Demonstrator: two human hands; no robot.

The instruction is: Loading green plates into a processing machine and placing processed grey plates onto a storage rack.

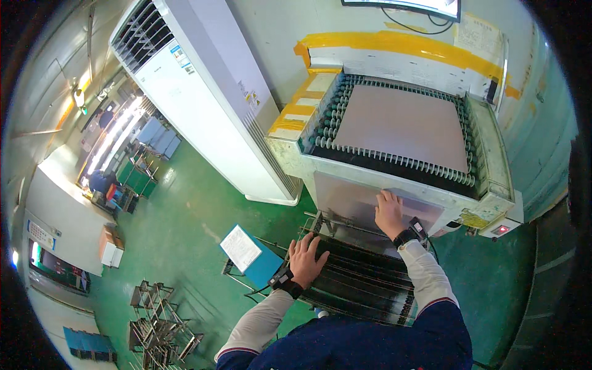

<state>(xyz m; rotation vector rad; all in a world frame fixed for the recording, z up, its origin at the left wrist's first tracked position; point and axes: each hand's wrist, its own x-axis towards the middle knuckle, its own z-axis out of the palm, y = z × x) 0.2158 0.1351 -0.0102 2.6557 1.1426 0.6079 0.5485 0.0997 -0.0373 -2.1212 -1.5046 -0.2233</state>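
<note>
1. Presently, the right hand [388, 214] is at the upper edge of an upright metal sheet [346, 196], fingers pressed together and pointing toward the machine. I cannot tell whether they pinch the sheet or only rest against it.
2. Said sheet stands along the front face of the machine [490, 148], below its front rim, at the far edge of a dark slotted rack [364, 280].
3. The left hand [304, 262] is at the rack's far left corner, palm down, fingers spread. Whether it bears weight cannot be told.
4. Each wrist carries a black band with a small device.
5. A second sheet [404, 126], flat and pinkish grey, lies on the machine's rollers [382, 154], within their four edges.
6. Beside the rack's left edge, a blue folder [266, 268] bears a white paper [240, 248] at its far left corner.
7. A white air conditioner [203, 105] stands near the machine's left side; metal frames [157, 330] stand on the green floor, well apart from the rack.
</note>
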